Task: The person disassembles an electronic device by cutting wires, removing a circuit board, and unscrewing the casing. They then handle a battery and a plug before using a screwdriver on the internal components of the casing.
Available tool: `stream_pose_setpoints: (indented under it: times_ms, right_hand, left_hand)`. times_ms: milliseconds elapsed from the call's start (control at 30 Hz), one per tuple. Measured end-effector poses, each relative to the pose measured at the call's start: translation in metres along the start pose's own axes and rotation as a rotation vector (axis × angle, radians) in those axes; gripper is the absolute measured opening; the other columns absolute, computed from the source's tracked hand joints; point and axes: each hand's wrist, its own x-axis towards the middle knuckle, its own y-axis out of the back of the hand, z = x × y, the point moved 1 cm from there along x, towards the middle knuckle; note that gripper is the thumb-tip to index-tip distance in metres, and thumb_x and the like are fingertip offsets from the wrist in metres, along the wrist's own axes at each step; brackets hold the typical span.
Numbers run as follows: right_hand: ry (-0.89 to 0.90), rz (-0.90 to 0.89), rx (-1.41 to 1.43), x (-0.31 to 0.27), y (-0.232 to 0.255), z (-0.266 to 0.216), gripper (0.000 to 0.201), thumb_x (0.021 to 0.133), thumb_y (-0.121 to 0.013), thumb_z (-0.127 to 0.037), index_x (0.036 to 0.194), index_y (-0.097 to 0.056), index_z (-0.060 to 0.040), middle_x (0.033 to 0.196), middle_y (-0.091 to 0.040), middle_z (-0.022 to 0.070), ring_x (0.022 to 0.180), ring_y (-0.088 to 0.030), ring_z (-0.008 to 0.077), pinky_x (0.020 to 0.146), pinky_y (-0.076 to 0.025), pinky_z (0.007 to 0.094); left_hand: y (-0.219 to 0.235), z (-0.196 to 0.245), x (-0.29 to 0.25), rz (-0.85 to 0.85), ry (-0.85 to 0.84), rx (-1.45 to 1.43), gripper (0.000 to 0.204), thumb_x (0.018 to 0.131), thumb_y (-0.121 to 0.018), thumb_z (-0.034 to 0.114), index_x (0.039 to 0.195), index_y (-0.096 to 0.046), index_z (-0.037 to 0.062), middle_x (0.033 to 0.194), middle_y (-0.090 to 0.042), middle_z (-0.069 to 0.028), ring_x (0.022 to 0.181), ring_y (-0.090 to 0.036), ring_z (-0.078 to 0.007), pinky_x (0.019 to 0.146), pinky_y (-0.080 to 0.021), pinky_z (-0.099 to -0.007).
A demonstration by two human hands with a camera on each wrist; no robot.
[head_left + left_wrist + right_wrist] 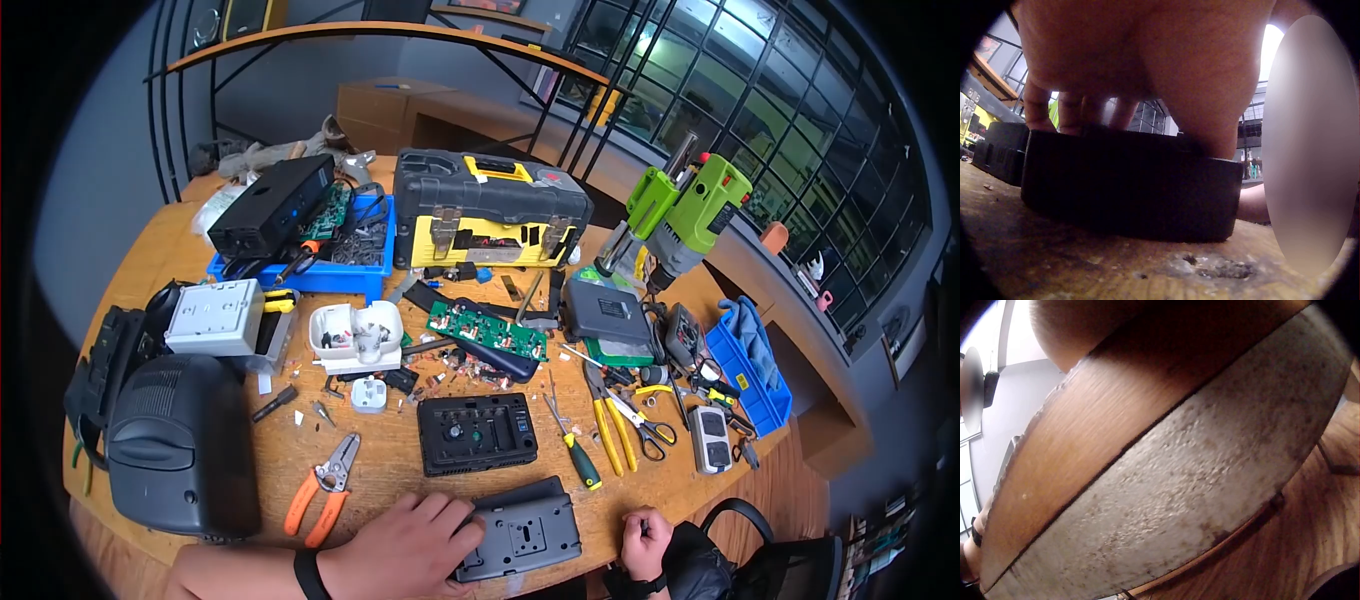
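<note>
In the head view my left hand [415, 545] grips the left end of a black plastic casing [525, 533] at the table's front edge. The left wrist view shows the fingers [1072, 112] over one side of this casing [1129, 184] and the thumb side at the other. Just behind it lies a second black casing half [478, 435], its hollow inside facing up. My right hand [645, 545] is at the front edge of the table, right of the casing, fingers curled. Something dark shows among those fingers; I cannot tell whether it is held.
Orange-handled wire strippers [322, 490] lie left, a green screwdriver [582, 462], yellow-handled pliers [610, 425] and scissors [650, 432] right. Behind are a green circuit board [485, 330], scattered debris, a toolbox [490, 210] and a green drill stand [690, 205]. A dark machine [180, 450] stands left.
</note>
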Motion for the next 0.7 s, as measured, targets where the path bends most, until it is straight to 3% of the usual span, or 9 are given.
stream_pose_setpoints:
  times_ms: [333, 400, 467, 700]
  right_hand:
    - [-0.001, -0.017, -0.021, 0.0011, 0.0013, -0.0026, 0.013, 0.093, -0.062, -0.005, 0.081, -0.061, 0.0004, 0.075, -0.069, 0.0104, 0.067, -0.065, 0.0196, 0.067, -0.050, 0.0302]
    - [0.010, -0.023, -0.012, 0.0013, 0.0000, -0.0015, 0.013, 0.093, -0.062, -0.005, 0.081, -0.061, 0.0006, 0.075, -0.069, 0.0106, 0.067, -0.065, 0.0197, 0.066, -0.050, 0.0301]
    - [0.005, 0.030, -0.010, 0.0013, -0.0010, -0.0009, 0.006, 0.086, -0.066, -0.003, 0.081, -0.066, -0.0008, 0.069, -0.068, 0.0111, 0.059, -0.063, 0.0197, 0.060, -0.049, 0.0309]
    - [0.010, 0.033, 0.003, 0.0001, -0.0013, 0.0020, 0.008, 0.087, -0.066, -0.003, 0.080, -0.065, -0.0010, 0.068, -0.066, 0.0110, 0.059, -0.063, 0.0199, 0.059, -0.049, 0.0308]
  left_hand:
    - [-0.0009, -0.0006, 0.0002, 0.011, 0.003, -0.003, 0.072, 0.083, -0.075, 0.059, 0.126, -0.063, 0.0019, 0.116, -0.060, -0.0105, 0.110, -0.057, -0.0279, 0.093, -0.048, -0.0387]
    - [-0.0011, -0.0005, -0.0009, 0.031, -0.008, 0.006, 0.072, 0.082, -0.076, 0.058, 0.125, -0.063, 0.0023, 0.116, -0.060, -0.0099, 0.109, -0.057, -0.0275, 0.092, -0.048, -0.0384]
    - [-0.0022, 0.0003, -0.0005, 0.020, 0.006, 0.001, 0.072, 0.080, -0.077, 0.057, 0.126, -0.063, 0.0027, 0.116, -0.060, -0.0096, 0.110, -0.057, -0.0273, 0.092, -0.048, -0.0382]
    - [-0.0022, -0.0004, -0.0015, -0.015, 0.008, 0.007, 0.078, 0.074, -0.082, 0.056, 0.128, -0.061, 0.0046, 0.119, -0.059, -0.0089, 0.112, -0.057, -0.0267, 0.092, -0.048, -0.0378]
